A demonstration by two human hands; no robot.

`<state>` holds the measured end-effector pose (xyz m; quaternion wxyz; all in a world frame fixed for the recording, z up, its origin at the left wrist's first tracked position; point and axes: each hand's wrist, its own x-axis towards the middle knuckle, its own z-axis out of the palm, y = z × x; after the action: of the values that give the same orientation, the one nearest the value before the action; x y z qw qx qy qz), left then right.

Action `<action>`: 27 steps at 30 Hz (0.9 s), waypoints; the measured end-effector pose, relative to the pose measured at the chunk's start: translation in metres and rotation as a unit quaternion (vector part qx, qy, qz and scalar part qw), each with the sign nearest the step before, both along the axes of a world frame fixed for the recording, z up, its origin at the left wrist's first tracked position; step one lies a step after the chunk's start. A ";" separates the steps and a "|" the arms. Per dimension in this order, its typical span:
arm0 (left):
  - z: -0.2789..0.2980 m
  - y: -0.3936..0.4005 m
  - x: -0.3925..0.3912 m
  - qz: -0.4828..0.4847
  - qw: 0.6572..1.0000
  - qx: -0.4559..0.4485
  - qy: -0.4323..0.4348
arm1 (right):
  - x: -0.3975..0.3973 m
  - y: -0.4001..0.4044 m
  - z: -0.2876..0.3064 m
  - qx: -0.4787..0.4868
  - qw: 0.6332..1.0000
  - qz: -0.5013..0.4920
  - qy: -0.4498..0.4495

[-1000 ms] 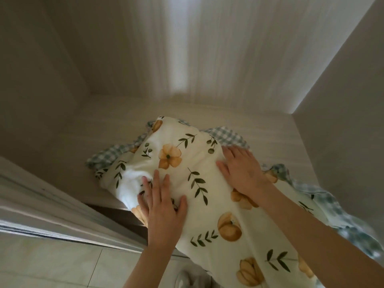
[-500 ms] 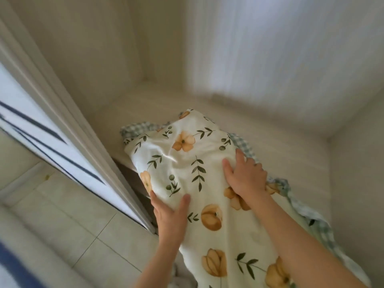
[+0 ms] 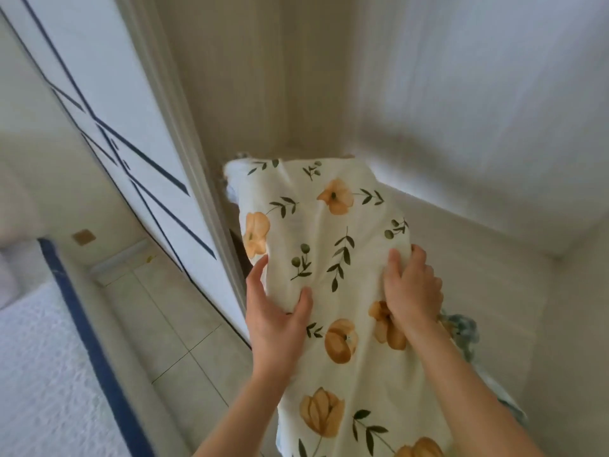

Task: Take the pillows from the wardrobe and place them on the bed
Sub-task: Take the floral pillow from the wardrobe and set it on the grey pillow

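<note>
**Pillow gripped in both hands, at the wardrobe opening**

Pillow [image 3: 329, 258] in a cream cover printed with orange flowers and green sprigs runs from the centre of the view down to 6 o'clock, held by both hands. The left hand [image 3: 273, 311] clasps its left edge at about 7 o'clock from centre, thumb pressed on top and fingers spread along the side. The right hand [image 3: 412, 288] curls over the right edge at about 4 o'clock, bunching the cloth. A scrap of checked fabric [image 3: 461, 328] peeks out beside the right wrist. Compared with half a second ago, the pillow's far end no longer lies flat on the wardrobe shelf [image 3: 461, 232], and the view has swung left. The white wardrobe door [image 3: 108, 103] with dark lines now fills 10 o'clock, and the bed [image 3: 36, 374], edged in blue, has appeared at 8 o'clock above the tiled floor [image 3: 184, 324].
</note>
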<state>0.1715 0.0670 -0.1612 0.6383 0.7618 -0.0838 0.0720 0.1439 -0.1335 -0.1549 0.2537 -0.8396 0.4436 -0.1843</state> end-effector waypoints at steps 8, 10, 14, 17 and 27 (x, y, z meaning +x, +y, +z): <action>0.035 0.071 -0.021 0.112 0.984 -0.021 -0.135 | -0.004 0.070 0.040 0.065 0.962 0.077 -0.254; 0.036 0.096 -0.029 0.151 0.978 -0.043 -0.138 | -0.004 0.094 0.043 0.079 0.944 0.106 -0.303; 0.040 0.148 -0.049 0.227 0.957 -0.056 -0.172 | 0.002 0.147 0.047 0.114 0.911 0.177 -0.355; 0.049 0.186 -0.061 0.282 0.933 -0.054 -0.217 | 0.011 0.182 0.048 0.147 0.890 0.241 -0.357; 0.058 0.281 -0.063 0.359 0.884 -0.060 -0.293 | 0.069 0.288 0.031 0.271 0.813 0.422 -0.297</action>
<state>0.1084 0.3481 -0.1030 0.5592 0.6443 0.0167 0.5214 0.2131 0.1549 -0.1235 0.6432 -0.7461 -0.0192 -0.1713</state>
